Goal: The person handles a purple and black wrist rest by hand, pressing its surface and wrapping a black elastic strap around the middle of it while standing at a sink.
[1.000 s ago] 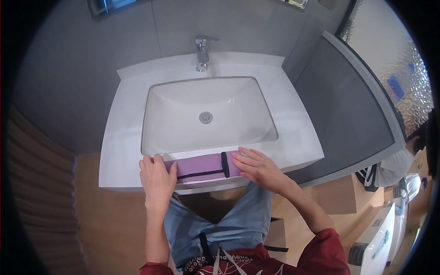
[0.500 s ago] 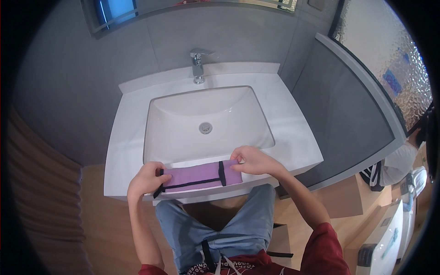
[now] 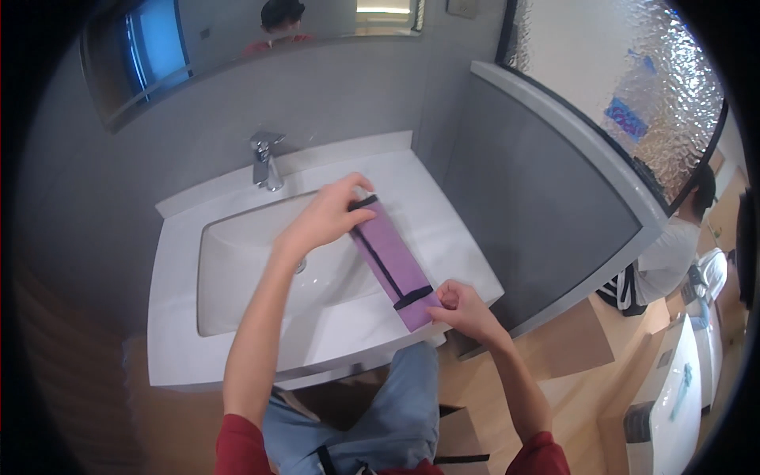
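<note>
We extend our left forearm [image 3: 257, 332] forward, the left hand [image 3: 326, 215] turned toward our right with its thumb straight and its fingers bent in a grip. Nearer to us, our right hand [image 3: 472, 314] pinches with thumb and curled fingers, the right forearm [image 3: 521, 380] angled inward.

Long purple rectangular cloth case [image 3: 390, 247]: matt, soft-looking weave; black trim also matt fabric. White tabletop [image 3: 447, 237]: smooth, stone-like, low sheen. White rectangular basin [image 3: 229, 269]: glossy, ceramic-looking. Far side, silver single-lever tap [image 3: 265, 162]: polished metal, mirror-bright. Grey wall [image 3: 348, 103] behind: smooth, matt. Far right, clear rippled pane [image 3: 673, 79]: glass-like, rough, shiny. Near right, tan floor [image 3: 554, 400]: wood-look, faint sheen.
</note>
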Motion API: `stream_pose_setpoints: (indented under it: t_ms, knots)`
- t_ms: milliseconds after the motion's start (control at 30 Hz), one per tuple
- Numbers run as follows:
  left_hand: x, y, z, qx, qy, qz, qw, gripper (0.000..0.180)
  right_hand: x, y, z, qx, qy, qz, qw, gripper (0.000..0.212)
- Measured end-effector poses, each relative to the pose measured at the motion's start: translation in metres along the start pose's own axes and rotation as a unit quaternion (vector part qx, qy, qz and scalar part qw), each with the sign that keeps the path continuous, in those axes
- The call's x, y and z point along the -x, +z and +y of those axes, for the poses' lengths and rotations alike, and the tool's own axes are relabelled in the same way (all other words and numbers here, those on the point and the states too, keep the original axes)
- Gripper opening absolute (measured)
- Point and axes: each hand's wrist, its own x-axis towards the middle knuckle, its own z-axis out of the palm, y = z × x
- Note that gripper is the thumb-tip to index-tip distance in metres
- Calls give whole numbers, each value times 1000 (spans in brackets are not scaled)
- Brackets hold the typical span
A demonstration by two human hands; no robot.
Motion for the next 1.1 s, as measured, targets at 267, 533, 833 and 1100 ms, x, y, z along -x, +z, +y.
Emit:
stream_pose_setpoints:
  t_ms: [267, 533, 833, 1100]
  knots:
    - [-151, 122, -70, -124, 69, -59, 988, 40, -37, -74, 35, 115, -30, 8, 993, 32]
    - [-155, 126, -108, -84, -44, -52, 994, 44, -53, -84, 6, 107, 74, -99, 987, 33]
    - [-128, 141, -157, 69, 10, 102, 992, 38, -45, -99, 26, -15, 10, 0, 1000, 33]
    - [-121, 146, -128, 83, -38, 125, 988, 30, -31, -85, 36, 283, -250, 74, 923, 49]
